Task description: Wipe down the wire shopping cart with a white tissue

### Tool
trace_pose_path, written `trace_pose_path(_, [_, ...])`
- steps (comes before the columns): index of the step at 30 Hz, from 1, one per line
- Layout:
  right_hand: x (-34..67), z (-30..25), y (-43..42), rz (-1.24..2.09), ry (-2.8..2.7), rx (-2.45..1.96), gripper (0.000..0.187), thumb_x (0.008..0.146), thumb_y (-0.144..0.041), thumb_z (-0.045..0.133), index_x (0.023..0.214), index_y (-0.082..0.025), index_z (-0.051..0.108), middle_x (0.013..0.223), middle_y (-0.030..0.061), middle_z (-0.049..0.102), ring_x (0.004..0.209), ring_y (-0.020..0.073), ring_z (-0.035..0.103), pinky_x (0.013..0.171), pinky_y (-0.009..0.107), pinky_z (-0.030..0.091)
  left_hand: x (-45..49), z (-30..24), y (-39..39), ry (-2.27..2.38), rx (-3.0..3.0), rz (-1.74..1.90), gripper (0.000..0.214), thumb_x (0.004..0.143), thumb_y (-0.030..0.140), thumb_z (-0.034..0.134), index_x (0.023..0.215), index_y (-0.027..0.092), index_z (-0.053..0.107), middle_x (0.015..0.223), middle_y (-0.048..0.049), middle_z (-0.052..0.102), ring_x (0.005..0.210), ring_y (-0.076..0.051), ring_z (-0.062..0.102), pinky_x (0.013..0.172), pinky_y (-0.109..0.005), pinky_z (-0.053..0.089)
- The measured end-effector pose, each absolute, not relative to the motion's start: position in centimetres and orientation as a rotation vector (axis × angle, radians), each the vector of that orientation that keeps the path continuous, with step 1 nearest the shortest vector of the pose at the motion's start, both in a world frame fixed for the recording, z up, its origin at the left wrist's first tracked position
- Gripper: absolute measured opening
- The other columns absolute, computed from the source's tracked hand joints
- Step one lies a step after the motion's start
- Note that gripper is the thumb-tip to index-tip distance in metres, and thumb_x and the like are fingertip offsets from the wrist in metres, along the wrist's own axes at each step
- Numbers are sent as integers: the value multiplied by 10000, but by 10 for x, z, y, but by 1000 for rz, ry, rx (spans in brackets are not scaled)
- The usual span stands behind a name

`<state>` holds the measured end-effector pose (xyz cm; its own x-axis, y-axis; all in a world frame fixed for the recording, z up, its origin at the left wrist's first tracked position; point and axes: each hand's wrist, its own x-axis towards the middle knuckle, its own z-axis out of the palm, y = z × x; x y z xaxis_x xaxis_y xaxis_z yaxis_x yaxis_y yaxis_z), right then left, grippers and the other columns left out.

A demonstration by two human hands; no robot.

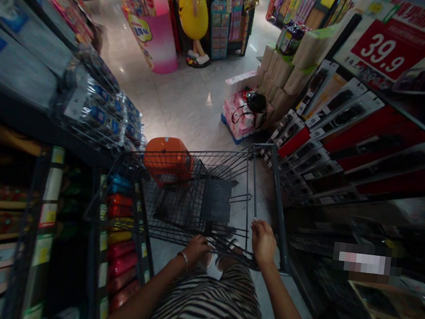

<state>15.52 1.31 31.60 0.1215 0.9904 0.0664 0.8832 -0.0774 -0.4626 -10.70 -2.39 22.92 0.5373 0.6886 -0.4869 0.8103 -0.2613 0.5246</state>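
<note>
A dark grey wire shopping cart [231, 156] stands sideways right before me, its push handle [281, 223] on the right. My left hand [197, 250], with a bracelet at the wrist, is closed over the near top rim of the basket. Closer to the handle, my right hand [263, 241] has its fingers curled at a thin metal rod of the cart. Inside the basket is a dark seat panel [216, 200]. An orange rounded box [168, 157] shows at the cart's left end; I cannot tell whether it lies inside or behind the wires.
Shelves with colourful packs [120, 256] line the left side. At the right hangs a rack of packaged goods [340, 117] under a red price sign [397, 50]. Stacked paper packs [279, 80] and a pink display stand [157, 40] are on the tiled floor [188, 105] ahead.
</note>
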Motion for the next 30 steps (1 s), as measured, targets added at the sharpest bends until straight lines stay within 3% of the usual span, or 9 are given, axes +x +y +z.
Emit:
trace_pose_path(5, [157,311,39,427,-1782,-1983,297,911,-219,390,967,-159,675,969,101,643,881,194,594,824,315,458,-116,243,-27,1282,2001,-233,333,864,197,539,1188,255,593,1172,-75,591,1154,-212,479,995,-382,389])
trace_pose_path(9, [161,315,29,491,-1812,-1917,285,898,-186,401,988,-173,671,1026,100,643,951,193,607,893,327,473,-129,249,-19,1328,1962,-344,280,889,337,557,1127,192,584,1183,-71,584,1097,-211,544,952,-451,454])
trace_pose_path(20, [171,322,-53,639,-2076,-1906,361,851,-50,407,1042,-202,673,1132,97,628,1060,223,581,947,343,461,-127,264,-14,1419,1915,-527,303,889,373,561,1118,176,579,1175,-73,591,1048,-199,580,904,-436,499])
trace_pose_path(30, [165,326,38,506,-2147,-1871,361,852,-34,370,987,-192,665,998,91,607,924,193,567,839,274,447,-113,276,-17,1550,1894,-525,326,888,381,560,1137,172,569,1176,-75,589,1041,-201,584,894,-436,505])
